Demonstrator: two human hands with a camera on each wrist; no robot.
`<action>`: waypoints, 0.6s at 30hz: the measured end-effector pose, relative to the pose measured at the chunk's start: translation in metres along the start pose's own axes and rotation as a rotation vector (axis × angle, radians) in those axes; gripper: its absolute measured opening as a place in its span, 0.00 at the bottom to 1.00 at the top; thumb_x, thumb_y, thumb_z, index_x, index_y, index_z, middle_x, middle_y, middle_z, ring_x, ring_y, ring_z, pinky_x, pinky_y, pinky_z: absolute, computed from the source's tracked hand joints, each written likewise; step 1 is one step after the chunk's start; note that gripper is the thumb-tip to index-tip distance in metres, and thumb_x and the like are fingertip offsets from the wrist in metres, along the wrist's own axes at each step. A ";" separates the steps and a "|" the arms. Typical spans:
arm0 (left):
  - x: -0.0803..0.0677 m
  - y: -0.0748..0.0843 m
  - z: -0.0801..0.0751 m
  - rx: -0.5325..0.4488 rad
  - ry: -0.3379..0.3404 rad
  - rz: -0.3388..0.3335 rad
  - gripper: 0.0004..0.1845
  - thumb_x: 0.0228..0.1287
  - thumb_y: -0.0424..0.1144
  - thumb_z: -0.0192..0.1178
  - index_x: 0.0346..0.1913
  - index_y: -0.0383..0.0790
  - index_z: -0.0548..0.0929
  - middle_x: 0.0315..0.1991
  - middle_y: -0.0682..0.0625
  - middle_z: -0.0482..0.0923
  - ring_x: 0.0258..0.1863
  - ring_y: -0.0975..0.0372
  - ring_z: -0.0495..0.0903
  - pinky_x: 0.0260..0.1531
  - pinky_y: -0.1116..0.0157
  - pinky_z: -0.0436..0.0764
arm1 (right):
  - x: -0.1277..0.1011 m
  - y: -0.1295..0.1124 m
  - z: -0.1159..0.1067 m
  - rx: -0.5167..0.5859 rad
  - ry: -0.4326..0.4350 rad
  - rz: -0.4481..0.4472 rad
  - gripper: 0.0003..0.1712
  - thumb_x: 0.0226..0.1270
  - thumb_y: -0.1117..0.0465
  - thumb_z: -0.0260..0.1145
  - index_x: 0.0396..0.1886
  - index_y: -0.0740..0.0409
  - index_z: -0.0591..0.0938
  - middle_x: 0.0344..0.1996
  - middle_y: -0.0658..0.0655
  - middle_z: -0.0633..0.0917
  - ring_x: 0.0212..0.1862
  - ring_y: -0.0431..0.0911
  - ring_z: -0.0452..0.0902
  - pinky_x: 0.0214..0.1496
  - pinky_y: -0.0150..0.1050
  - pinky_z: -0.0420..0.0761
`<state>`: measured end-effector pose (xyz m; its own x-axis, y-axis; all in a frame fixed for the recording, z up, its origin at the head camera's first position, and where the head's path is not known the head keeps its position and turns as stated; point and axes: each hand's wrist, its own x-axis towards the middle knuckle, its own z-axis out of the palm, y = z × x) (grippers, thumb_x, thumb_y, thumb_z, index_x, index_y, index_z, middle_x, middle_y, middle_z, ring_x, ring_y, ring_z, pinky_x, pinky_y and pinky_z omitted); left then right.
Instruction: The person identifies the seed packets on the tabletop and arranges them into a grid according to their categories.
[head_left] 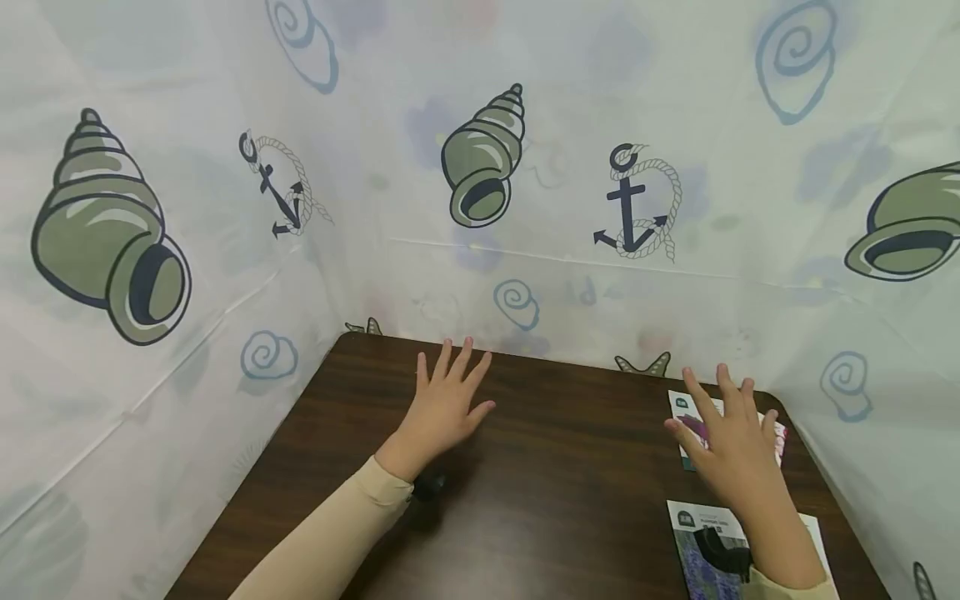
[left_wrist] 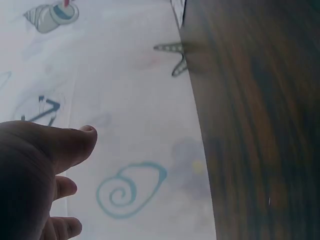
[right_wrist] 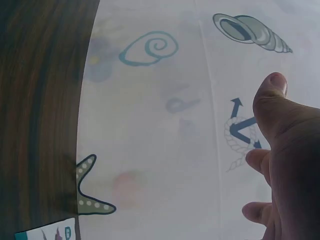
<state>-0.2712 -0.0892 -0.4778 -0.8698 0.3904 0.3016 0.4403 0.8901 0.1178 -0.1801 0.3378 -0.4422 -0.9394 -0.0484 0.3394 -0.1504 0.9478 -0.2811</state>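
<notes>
Both hands hover over a dark wooden table (head_left: 555, 492) with fingers spread and nothing in them. My left hand (head_left: 447, 398) floats above the table's far middle, palm down. My right hand (head_left: 731, 442) is over a white printed card (head_left: 681, 406) with a purple picture near the table's far right corner. A second printed card (head_left: 693, 542) lies nearer me, partly under my right forearm. In the left wrist view my left hand (left_wrist: 35, 175) shows thumb and fingertips extended. The right wrist view shows my right hand (right_wrist: 280, 150) with thumb straight, and a corner of the card (right_wrist: 50, 232).
A white curtain (head_left: 525, 167) printed with shells, anchors and spirals walls the table on the left, back and right. A small dark object (head_left: 429, 486) lies on the table under my left wrist. The table's far edge (left_wrist: 197, 115) meets the curtain.
</notes>
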 end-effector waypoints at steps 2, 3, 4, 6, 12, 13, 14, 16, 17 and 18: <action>-0.001 0.007 0.002 -0.001 0.003 0.022 0.45 0.79 0.64 0.61 0.89 0.55 0.59 0.91 0.42 0.48 0.89 0.36 0.44 0.80 0.22 0.48 | -0.007 -0.001 0.001 0.012 0.009 0.004 0.50 0.80 0.33 0.64 0.92 0.33 0.51 0.88 0.75 0.48 0.85 0.83 0.34 0.74 0.90 0.28; -0.002 0.011 0.003 -0.009 0.000 0.031 0.44 0.79 0.64 0.61 0.89 0.54 0.59 0.91 0.42 0.49 0.89 0.36 0.45 0.80 0.22 0.49 | -0.011 -0.001 0.001 0.014 0.014 0.002 0.50 0.80 0.34 0.64 0.92 0.33 0.52 0.88 0.75 0.49 0.84 0.84 0.35 0.74 0.91 0.28; -0.002 0.014 0.005 -0.013 -0.011 0.037 0.44 0.80 0.64 0.60 0.89 0.55 0.58 0.91 0.42 0.49 0.89 0.36 0.45 0.81 0.22 0.49 | -0.015 -0.001 0.001 0.018 0.017 0.002 0.50 0.80 0.34 0.65 0.92 0.33 0.52 0.88 0.75 0.49 0.84 0.84 0.35 0.74 0.90 0.27; -0.003 0.020 0.010 -0.036 -0.029 0.046 0.43 0.80 0.64 0.60 0.89 0.55 0.58 0.91 0.42 0.49 0.89 0.36 0.45 0.81 0.23 0.48 | -0.023 -0.001 0.002 0.028 0.016 0.001 0.50 0.81 0.35 0.64 0.92 0.32 0.51 0.88 0.75 0.48 0.85 0.83 0.34 0.75 0.88 0.25; -0.011 0.037 0.025 -0.095 -0.105 0.077 0.42 0.81 0.63 0.59 0.89 0.57 0.58 0.91 0.45 0.47 0.90 0.38 0.43 0.83 0.25 0.46 | -0.049 0.001 0.007 0.048 0.011 0.018 0.48 0.82 0.38 0.64 0.92 0.35 0.52 0.87 0.76 0.51 0.85 0.83 0.36 0.75 0.90 0.30; -0.013 0.040 0.027 -0.099 -0.118 0.088 0.42 0.81 0.63 0.59 0.89 0.57 0.57 0.91 0.45 0.47 0.90 0.39 0.43 0.83 0.25 0.46 | -0.053 0.002 0.009 0.052 0.010 0.026 0.48 0.82 0.39 0.64 0.92 0.35 0.52 0.87 0.77 0.51 0.84 0.84 0.37 0.75 0.90 0.31; -0.014 0.044 0.029 -0.106 -0.127 0.099 0.42 0.82 0.63 0.58 0.89 0.57 0.57 0.91 0.45 0.47 0.90 0.39 0.43 0.83 0.25 0.46 | -0.057 0.004 0.010 0.054 0.010 0.031 0.48 0.82 0.40 0.65 0.92 0.37 0.53 0.86 0.78 0.52 0.84 0.85 0.37 0.75 0.90 0.31; -0.015 0.052 0.032 -0.108 -0.137 0.126 0.41 0.82 0.63 0.57 0.89 0.57 0.57 0.91 0.45 0.47 0.90 0.39 0.43 0.83 0.25 0.46 | -0.064 0.008 0.012 0.059 0.018 0.042 0.47 0.82 0.41 0.66 0.92 0.38 0.55 0.85 0.80 0.54 0.83 0.87 0.39 0.75 0.90 0.31; -0.016 0.056 0.034 -0.107 -0.139 0.138 0.41 0.82 0.63 0.57 0.90 0.57 0.57 0.91 0.45 0.47 0.90 0.39 0.43 0.83 0.26 0.47 | -0.067 0.011 0.013 0.060 0.021 0.048 0.47 0.82 0.41 0.66 0.92 0.39 0.55 0.84 0.80 0.54 0.82 0.87 0.39 0.75 0.90 0.30; -0.016 0.060 0.035 -0.110 -0.139 0.151 0.41 0.83 0.63 0.56 0.90 0.57 0.57 0.91 0.45 0.47 0.90 0.39 0.44 0.83 0.26 0.47 | -0.069 0.013 0.014 0.061 0.027 0.051 0.47 0.82 0.42 0.66 0.91 0.40 0.55 0.84 0.81 0.55 0.82 0.87 0.40 0.74 0.90 0.30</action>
<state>-0.2385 -0.0338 -0.5088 -0.8111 0.5526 0.1917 0.5828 0.7911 0.1855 -0.1216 0.3488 -0.4819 -0.9378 0.0082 0.3470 -0.1222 0.9279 -0.3524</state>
